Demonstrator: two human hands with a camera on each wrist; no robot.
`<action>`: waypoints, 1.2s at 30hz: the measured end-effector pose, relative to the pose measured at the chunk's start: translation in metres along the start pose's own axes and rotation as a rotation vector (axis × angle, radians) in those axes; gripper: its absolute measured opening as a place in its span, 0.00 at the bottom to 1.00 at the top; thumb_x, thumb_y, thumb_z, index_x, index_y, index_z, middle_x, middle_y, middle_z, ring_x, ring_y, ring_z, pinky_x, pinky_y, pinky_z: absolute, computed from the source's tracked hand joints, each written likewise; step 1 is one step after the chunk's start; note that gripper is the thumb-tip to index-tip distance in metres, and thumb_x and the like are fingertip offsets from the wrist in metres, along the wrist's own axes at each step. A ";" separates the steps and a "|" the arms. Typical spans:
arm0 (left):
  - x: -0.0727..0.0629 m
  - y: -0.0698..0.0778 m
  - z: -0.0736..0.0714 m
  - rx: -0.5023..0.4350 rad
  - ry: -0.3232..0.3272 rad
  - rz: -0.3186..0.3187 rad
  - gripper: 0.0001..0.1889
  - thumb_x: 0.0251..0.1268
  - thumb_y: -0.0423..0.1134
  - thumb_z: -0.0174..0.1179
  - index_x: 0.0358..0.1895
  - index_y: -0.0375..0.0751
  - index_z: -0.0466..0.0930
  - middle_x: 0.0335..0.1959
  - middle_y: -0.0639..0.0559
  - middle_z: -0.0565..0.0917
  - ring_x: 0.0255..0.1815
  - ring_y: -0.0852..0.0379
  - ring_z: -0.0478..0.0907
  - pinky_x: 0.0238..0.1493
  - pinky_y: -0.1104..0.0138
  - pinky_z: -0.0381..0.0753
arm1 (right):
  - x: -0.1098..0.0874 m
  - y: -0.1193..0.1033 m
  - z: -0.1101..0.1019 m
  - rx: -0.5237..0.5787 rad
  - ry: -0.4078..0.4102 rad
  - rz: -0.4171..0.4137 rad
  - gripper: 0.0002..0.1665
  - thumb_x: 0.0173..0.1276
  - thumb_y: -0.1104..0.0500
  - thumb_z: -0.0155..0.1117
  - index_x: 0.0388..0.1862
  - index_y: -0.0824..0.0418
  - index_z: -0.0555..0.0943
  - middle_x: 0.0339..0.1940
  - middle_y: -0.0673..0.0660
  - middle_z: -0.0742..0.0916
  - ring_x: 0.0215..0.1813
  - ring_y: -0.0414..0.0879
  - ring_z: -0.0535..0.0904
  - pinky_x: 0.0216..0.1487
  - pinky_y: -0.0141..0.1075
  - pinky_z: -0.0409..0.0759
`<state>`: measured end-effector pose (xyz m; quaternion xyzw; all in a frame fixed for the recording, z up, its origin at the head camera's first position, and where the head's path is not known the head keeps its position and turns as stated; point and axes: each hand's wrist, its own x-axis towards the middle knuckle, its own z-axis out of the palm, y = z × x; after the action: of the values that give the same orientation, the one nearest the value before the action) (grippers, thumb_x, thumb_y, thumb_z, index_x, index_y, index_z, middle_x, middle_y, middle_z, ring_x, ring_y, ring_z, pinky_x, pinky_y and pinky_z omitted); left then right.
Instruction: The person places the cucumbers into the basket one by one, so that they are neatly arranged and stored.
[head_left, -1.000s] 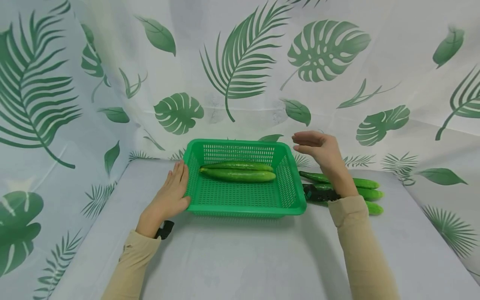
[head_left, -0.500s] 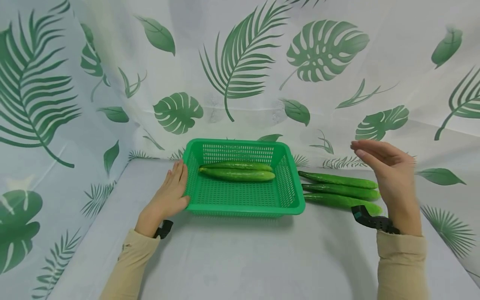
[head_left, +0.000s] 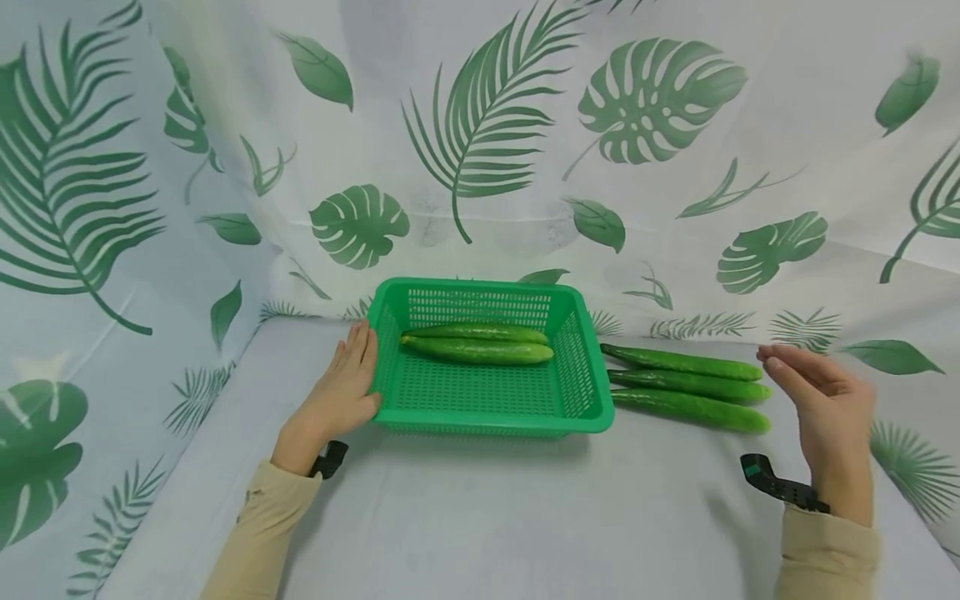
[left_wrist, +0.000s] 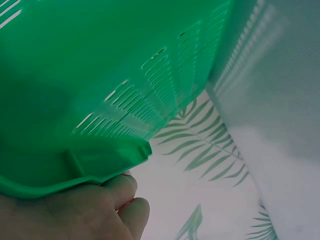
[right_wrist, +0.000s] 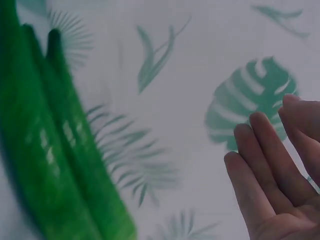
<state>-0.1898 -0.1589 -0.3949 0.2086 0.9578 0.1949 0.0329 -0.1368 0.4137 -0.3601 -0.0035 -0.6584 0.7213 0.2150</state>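
A green plastic basket stands on the table with two cucumbers lying inside along its back half. My left hand rests against the basket's left side, fingers extended along it; in the left wrist view its fingertips show just beneath the rim. Three more cucumbers lie side by side on the table to the right, their dark ends beside the basket wall. Just right of their pale ends hovers my right hand, holding nothing, its fingers loosely bent.
A white cloth with printed green leaves hangs close behind the basket and along both sides. The white table stretches in front of the basket. Each wrist wears a black camera strap.
My right hand has moved from above the basket's right rim rightward and down, past the three cucumbers, uncovering them. The left hand and the basket have stayed put.
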 end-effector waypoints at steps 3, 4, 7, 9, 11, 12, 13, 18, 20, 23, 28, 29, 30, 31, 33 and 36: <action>0.000 0.000 0.000 0.000 0.008 0.007 0.42 0.65 0.32 0.46 0.77 0.23 0.33 0.79 0.31 0.30 0.79 0.39 0.26 0.76 0.45 0.35 | -0.001 0.013 -0.014 -0.091 0.000 0.069 0.24 0.66 0.70 0.66 0.61 0.76 0.77 0.47 0.50 0.89 0.54 0.39 0.81 0.58 0.21 0.72; 0.000 0.000 0.000 0.001 0.010 0.009 0.42 0.65 0.32 0.46 0.77 0.23 0.33 0.79 0.31 0.30 0.79 0.38 0.26 0.76 0.45 0.35 | -0.002 0.015 -0.018 -0.130 -0.004 0.095 0.24 0.67 0.68 0.66 0.61 0.74 0.78 0.48 0.47 0.89 0.55 0.37 0.80 0.60 0.20 0.69; 0.000 0.000 0.000 0.006 0.013 0.011 0.42 0.64 0.33 0.46 0.77 0.23 0.33 0.79 0.32 0.29 0.79 0.38 0.26 0.76 0.45 0.35 | -0.002 0.022 -0.026 -0.241 0.002 0.139 0.25 0.67 0.64 0.67 0.62 0.70 0.79 0.48 0.43 0.88 0.55 0.33 0.77 0.64 0.19 0.63; 0.000 -0.001 0.000 0.004 0.010 0.008 0.43 0.64 0.33 0.46 0.77 0.24 0.32 0.79 0.33 0.28 0.79 0.39 0.25 0.77 0.46 0.34 | -0.002 0.027 -0.030 -0.268 0.001 0.159 0.25 0.67 0.62 0.67 0.62 0.68 0.79 0.48 0.42 0.88 0.55 0.31 0.77 0.64 0.18 0.61; -0.001 -0.002 0.000 0.001 0.005 0.007 0.43 0.64 0.33 0.46 0.77 0.23 0.32 0.79 0.33 0.27 0.79 0.39 0.24 0.76 0.46 0.33 | -0.003 0.033 -0.034 -0.285 -0.014 0.176 0.25 0.68 0.61 0.67 0.63 0.68 0.79 0.48 0.40 0.88 0.54 0.30 0.77 0.64 0.17 0.59; 0.000 -0.003 0.000 0.001 0.002 0.006 0.43 0.64 0.33 0.46 0.77 0.24 0.32 0.79 0.33 0.27 0.79 0.39 0.24 0.76 0.46 0.33 | -0.003 0.036 -0.037 -0.276 -0.027 0.185 0.25 0.69 0.62 0.67 0.63 0.67 0.79 0.48 0.40 0.88 0.54 0.30 0.77 0.64 0.17 0.59; 0.000 -0.003 0.000 0.002 0.000 0.004 0.43 0.64 0.33 0.46 0.77 0.24 0.32 0.79 0.34 0.27 0.79 0.40 0.24 0.77 0.46 0.33 | -0.004 0.040 -0.040 -0.280 -0.037 0.197 0.25 0.69 0.62 0.66 0.63 0.67 0.79 0.48 0.39 0.87 0.54 0.29 0.76 0.64 0.17 0.59; 0.000 -0.003 0.001 0.006 0.002 0.005 0.43 0.64 0.33 0.45 0.77 0.24 0.32 0.79 0.33 0.28 0.79 0.39 0.25 0.77 0.46 0.34 | -0.006 0.059 -0.055 -0.422 -0.111 0.276 0.28 0.69 0.58 0.67 0.67 0.62 0.77 0.47 0.33 0.85 0.55 0.26 0.72 0.59 0.19 0.64; -0.001 -0.003 0.001 0.006 0.003 0.004 0.43 0.64 0.33 0.45 0.77 0.24 0.32 0.79 0.32 0.29 0.79 0.38 0.26 0.76 0.45 0.34 | -0.007 0.068 -0.059 -0.560 -0.142 0.311 0.31 0.68 0.53 0.69 0.69 0.59 0.76 0.49 0.30 0.82 0.60 0.31 0.70 0.55 0.21 0.67; -0.001 -0.003 0.001 0.001 0.006 0.006 0.42 0.64 0.32 0.45 0.77 0.23 0.33 0.79 0.31 0.29 0.79 0.38 0.26 0.76 0.45 0.34 | -0.008 0.080 -0.063 -0.675 -0.185 0.371 0.36 0.64 0.48 0.72 0.71 0.54 0.75 0.64 0.39 0.77 0.75 0.48 0.60 0.66 0.38 0.68; -0.001 -0.003 0.001 0.004 0.010 0.007 0.43 0.63 0.32 0.45 0.77 0.23 0.33 0.79 0.31 0.30 0.79 0.39 0.25 0.76 0.45 0.34 | -0.010 0.091 -0.065 -0.694 -0.200 0.432 0.43 0.58 0.50 0.77 0.73 0.49 0.73 0.80 0.60 0.58 0.79 0.65 0.44 0.73 0.65 0.47; -0.001 -0.003 0.001 0.004 0.010 0.006 0.43 0.63 0.32 0.45 0.77 0.23 0.33 0.79 0.31 0.30 0.79 0.39 0.25 0.76 0.46 0.34 | -0.010 0.092 -0.064 -0.687 -0.198 0.430 0.43 0.58 0.51 0.77 0.73 0.49 0.72 0.80 0.60 0.57 0.79 0.65 0.43 0.73 0.64 0.46; -0.001 -0.002 0.001 0.004 0.011 0.006 0.42 0.63 0.32 0.45 0.77 0.23 0.33 0.79 0.31 0.30 0.79 0.39 0.25 0.76 0.45 0.34 | -0.011 0.093 -0.065 -0.685 -0.195 0.426 0.43 0.58 0.52 0.77 0.73 0.49 0.72 0.80 0.60 0.58 0.79 0.63 0.43 0.73 0.64 0.46; 0.000 -0.003 0.001 0.002 0.011 0.004 0.42 0.63 0.32 0.45 0.77 0.23 0.33 0.79 0.31 0.30 0.79 0.40 0.24 0.76 0.46 0.34 | -0.011 0.093 -0.064 -0.679 -0.195 0.420 0.43 0.59 0.53 0.77 0.73 0.49 0.72 0.80 0.60 0.57 0.79 0.62 0.43 0.74 0.63 0.45; 0.000 -0.002 0.001 0.002 0.013 0.007 0.42 0.63 0.32 0.46 0.76 0.23 0.33 0.79 0.31 0.30 0.79 0.39 0.25 0.76 0.45 0.35 | -0.012 0.093 -0.064 -0.688 -0.192 0.414 0.42 0.60 0.52 0.76 0.73 0.49 0.72 0.80 0.57 0.59 0.80 0.60 0.44 0.74 0.63 0.45; 0.000 -0.002 0.001 -0.001 0.009 0.008 0.42 0.64 0.32 0.46 0.77 0.23 0.33 0.79 0.31 0.30 0.79 0.40 0.24 0.76 0.45 0.34 | -0.012 0.094 -0.066 -0.709 -0.185 0.413 0.42 0.59 0.51 0.76 0.73 0.48 0.72 0.79 0.55 0.61 0.79 0.59 0.46 0.74 0.62 0.48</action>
<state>-0.1908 -0.1599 -0.3964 0.2115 0.9570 0.1967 0.0278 -0.1357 0.4684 -0.4611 -0.1443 -0.8679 0.4752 -0.0087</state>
